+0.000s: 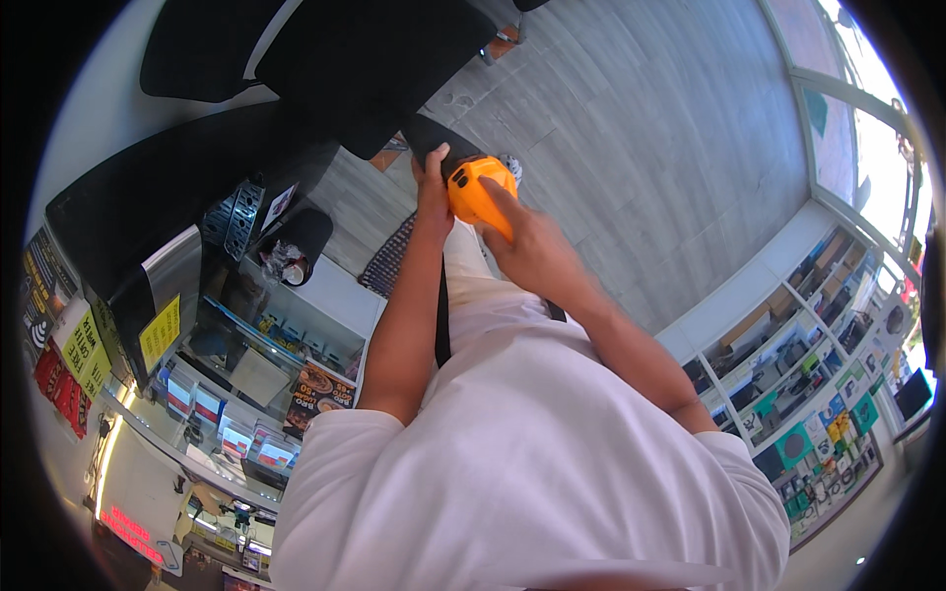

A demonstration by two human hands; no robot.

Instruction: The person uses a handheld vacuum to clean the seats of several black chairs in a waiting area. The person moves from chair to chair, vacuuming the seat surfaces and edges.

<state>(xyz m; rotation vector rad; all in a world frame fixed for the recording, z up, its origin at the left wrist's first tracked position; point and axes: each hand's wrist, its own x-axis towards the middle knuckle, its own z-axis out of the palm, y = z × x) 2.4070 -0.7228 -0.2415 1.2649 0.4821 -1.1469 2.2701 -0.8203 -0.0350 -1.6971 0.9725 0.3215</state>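
Observation:
An orange handheld power tool (471,190) with dark slots and a black nozzle-like front part is held out in front of my body, above the floor. Its exact kind is not clear. My right hand (527,241) wraps round its handle at the near right side, with the index finger stretched along the orange body. On the left side, my left hand (432,187) grips the tool near its black part, thumb up; the other fingers are partly hidden. White trousers (468,258) show just below the tool.
Black chairs or seat backs (365,59) stand at the far left, beside a dark counter (128,187). A glass display case (276,355) lies to my left. Shelves with boxes (788,325) line the right, below glass panes (838,138). Grey plank floor (631,148) stretches ahead.

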